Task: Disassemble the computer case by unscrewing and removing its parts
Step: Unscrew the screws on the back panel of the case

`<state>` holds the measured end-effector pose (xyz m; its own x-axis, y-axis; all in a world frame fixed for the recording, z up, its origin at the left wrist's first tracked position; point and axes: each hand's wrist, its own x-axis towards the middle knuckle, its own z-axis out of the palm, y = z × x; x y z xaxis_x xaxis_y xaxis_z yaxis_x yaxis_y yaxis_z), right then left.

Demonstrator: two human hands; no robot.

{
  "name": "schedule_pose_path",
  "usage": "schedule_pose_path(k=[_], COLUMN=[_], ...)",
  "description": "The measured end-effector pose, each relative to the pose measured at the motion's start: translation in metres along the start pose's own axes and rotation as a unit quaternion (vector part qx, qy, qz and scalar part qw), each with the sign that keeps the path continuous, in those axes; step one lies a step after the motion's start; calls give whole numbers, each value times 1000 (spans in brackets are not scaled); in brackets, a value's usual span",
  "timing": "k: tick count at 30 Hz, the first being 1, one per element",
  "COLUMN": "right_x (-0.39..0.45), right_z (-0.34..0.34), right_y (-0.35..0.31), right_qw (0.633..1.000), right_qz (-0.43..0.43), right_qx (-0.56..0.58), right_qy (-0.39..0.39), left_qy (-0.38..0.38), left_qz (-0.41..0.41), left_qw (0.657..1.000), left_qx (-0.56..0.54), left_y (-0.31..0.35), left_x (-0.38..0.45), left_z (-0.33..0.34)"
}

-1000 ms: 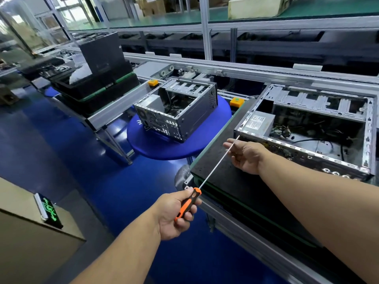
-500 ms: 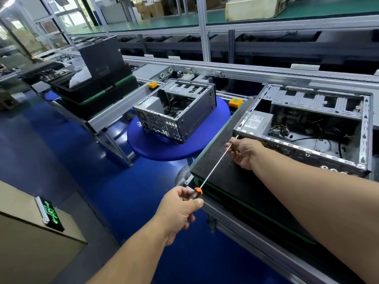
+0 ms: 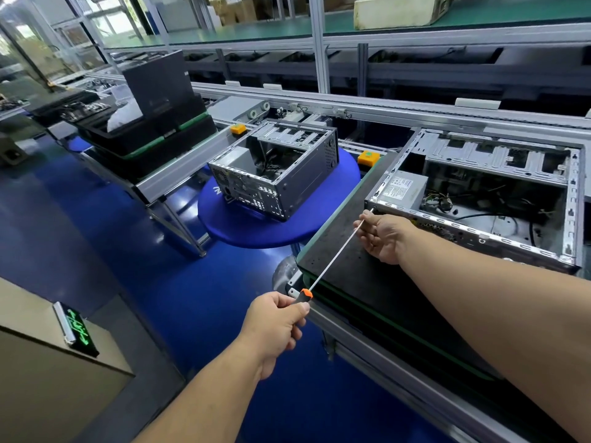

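Observation:
An open metal computer case (image 3: 479, 199) lies on its side on a black pallet (image 3: 345, 251) at the right, with a grey power supply (image 3: 401, 190) in its near left corner. A long screwdriver (image 3: 335, 249) with an orange and black handle reaches up to that corner. My left hand (image 3: 276, 321) grips the handle at the pallet's near edge. My right hand (image 3: 383, 236) pinches the shaft near its tip, just in front of the case's rear panel. The tip touches the case corner; the screw itself is too small to make out.
A second open case (image 3: 278, 174) stands on a round blue table (image 3: 256, 231) to the left. Black trays (image 3: 153, 135) are stacked on the conveyor at the far left. A box with a green-lit sign (image 3: 75, 327) sits at lower left. Blue floor lies below.
My left hand has turned over the handle, so less orange shows. My right hand has closed its fingers round the shaft near the tip. The screwdriver stays aimed at the case corner.

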<state>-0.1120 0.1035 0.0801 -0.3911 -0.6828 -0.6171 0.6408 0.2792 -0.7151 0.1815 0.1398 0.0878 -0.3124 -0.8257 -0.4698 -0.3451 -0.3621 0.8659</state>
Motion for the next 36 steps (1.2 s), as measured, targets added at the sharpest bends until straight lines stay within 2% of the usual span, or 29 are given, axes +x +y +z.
schedule_pose_path(k=[4, 8, 10, 13, 15, 17, 19, 21, 23, 24, 26, 28, 30, 32, 34, 36], right_x=[0, 2, 3, 4, 4, 3, 3, 1, 0, -1, -3, -5, -6, -8, -7, -6], right_z=[-2, -2, 0, 2, 3, 4, 4, 4, 5, 5, 5, 6, 7, 7, 7, 8], right_y=[1, 1, -1, -2, -1, -1, -1, -1, -2, -3, -3, -2, -2, -2, -2, -3], right_qw=[1000, 1000, 1000, 999, 999, 999, 999, 1000, 1000, 1000, 1000, 1000, 1000, 1000, 1000, 1000], right_qz=[4, -11, -14, -18, -20, -19, -17, -16, -17, -17, -16, -15, -13, -11, -11, -11], right_qx=[8, -6, -19, -29, -28, -27, -25, -25, -23, -21, -16, -6, 5, 9, 12, 14], right_qy=[-19, -13, -7, 4, 8, 9, 8, 10, 10, 11, 12, 11, 12, 15, 22, 24], left_qy=[-26, -61, -60, -23, 15, 50, 65, 79, 89, 92, 83, 65, 30, -26, -84, -109], left_qz=[-50, -126, -126, -36, 66, 174, 273, 341, 369, 368, 332, 261, 159, 42, -71, -110], left_qw=[997, 980, 978, 995, 998, 967, 905, 861, 850, 858, 897, 949, 987, 984, 941, 918], left_qx=[-52, -140, -152, -95, 13, 182, 320, 370, 365, 347, 279, 165, 12, -170, -321, -366], left_y=[1, 4, 1, -10, -17, -25, -34, -40, -41, -40, -38, -36, -31, -24, -19, -17], left_x=[0, -1, -2, -5, -8, -11, -14, -16, -16, -16, -18, -17, -16, -17, -19, -21], left_z=[-2, -4, -3, 1, 0, -3, -5, -3, -1, 0, 3, 8, 12, 13, 11, 10])
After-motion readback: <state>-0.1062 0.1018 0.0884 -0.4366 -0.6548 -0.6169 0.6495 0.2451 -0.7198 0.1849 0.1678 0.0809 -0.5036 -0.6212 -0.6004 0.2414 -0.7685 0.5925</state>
